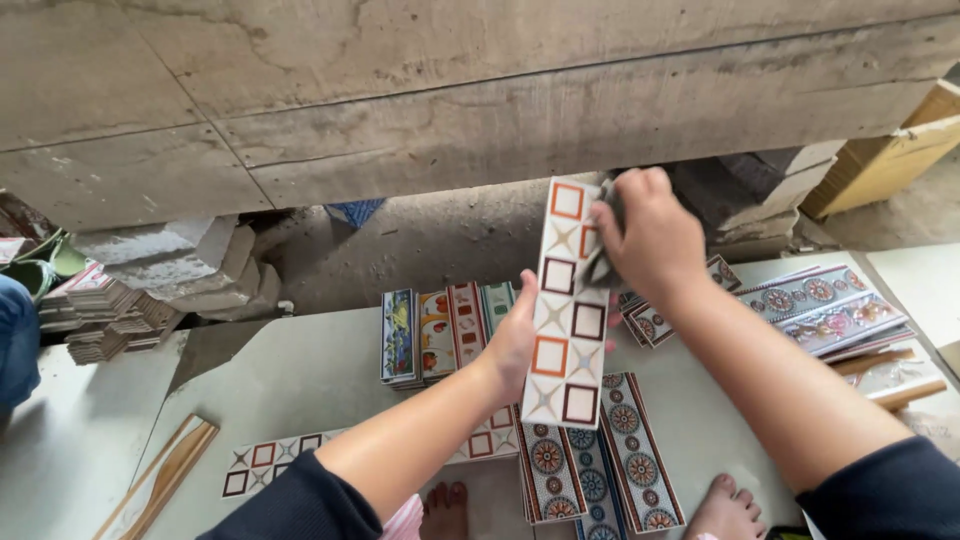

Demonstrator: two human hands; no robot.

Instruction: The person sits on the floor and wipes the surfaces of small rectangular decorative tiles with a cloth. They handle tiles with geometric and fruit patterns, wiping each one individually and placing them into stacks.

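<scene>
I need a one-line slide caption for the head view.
Left hand holds a long white square-patterned border tile upright while right hand rubs it with a dark cloth.

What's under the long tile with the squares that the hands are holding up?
Under the square-patterned tile, round-flower tiles lie on the pale slab. The left hand supports it from behind; its fingers are hidden.

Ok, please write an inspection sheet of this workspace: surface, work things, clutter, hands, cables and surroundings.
Surface: pale slab, dusty, used as a table.
Work things: long tile with square and star pattern, held upright; dark cloth pressed on its face.
Clutter: stacks of flower tiles; round-pattern tiles below; more tiles at right; wood strip at left.
Hands: left hand grips the tile's left edge; right hand holds the cloth at the top of the tile.
Cables: nothing seen.
Surroundings: concrete wall; concrete blocks; tile stack at far left; bare feet at the bottom edge.
</scene>
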